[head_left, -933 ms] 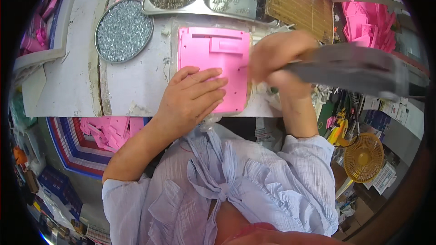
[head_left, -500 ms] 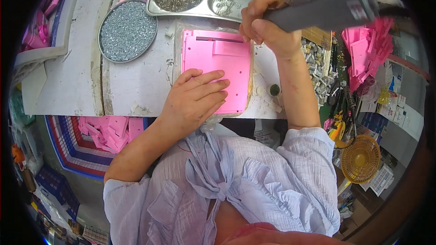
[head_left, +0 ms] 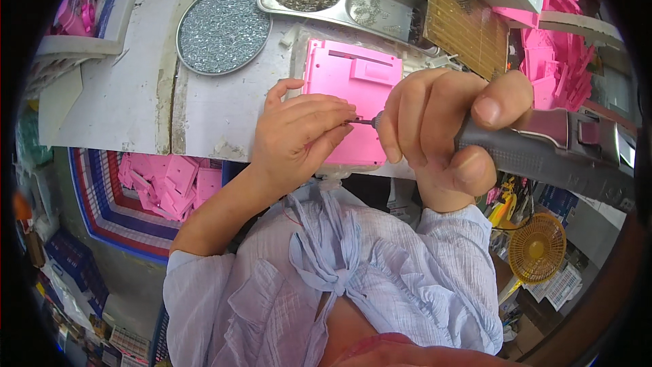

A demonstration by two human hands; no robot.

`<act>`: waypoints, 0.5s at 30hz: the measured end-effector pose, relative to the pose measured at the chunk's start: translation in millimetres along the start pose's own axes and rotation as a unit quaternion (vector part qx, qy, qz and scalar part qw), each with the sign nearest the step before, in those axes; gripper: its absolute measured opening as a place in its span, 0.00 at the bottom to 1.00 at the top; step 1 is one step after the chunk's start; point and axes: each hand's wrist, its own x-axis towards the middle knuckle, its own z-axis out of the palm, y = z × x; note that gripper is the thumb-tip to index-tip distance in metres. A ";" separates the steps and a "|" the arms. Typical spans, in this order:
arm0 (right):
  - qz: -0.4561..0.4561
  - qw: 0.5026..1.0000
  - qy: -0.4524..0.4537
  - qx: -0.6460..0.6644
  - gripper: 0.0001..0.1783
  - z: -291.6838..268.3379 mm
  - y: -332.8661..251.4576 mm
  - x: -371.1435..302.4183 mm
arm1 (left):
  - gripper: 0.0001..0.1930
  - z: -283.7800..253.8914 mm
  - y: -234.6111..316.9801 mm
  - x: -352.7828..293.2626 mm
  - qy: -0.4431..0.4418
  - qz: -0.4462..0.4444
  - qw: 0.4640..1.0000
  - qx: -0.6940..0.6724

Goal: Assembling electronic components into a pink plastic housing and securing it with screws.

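Observation:
My right hand (head_left: 435,119) is wrapped round a dark grey electric screwdriver (head_left: 543,156), held tilted above the bench. Its thin bit (head_left: 361,121) points left, over a flat pink plastic panel (head_left: 360,88) with a slot, a raised block and small holes. My left hand (head_left: 299,129) rests over the panel's left side, thumb and fingertips drawn together right at the bit's tip. Whatever those fingertips pinch, if anything, is too small to make out. Beneath the panel lies clear plastic wrapping (head_left: 297,61).
A round tray of silvery screws (head_left: 224,30) stands left of the panel. Behind is a metal compartment tray (head_left: 343,10) with small dark parts. A blue, white and red basket (head_left: 102,211) of pink pieces sits at lower left. More pink parts (head_left: 553,68) are piled at right.
My right hand has swung the screwdriver down and nearer, bringing its bit to my left fingertips. My left fingers, spread flat on the panel before, have drawn together.

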 end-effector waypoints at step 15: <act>-0.044 0.992 0.091 -0.082 0.16 -20.6 56.3 40.7 | 0.13 -77.4 -66.3 29.9 0.106 -0.034 0.939 0.325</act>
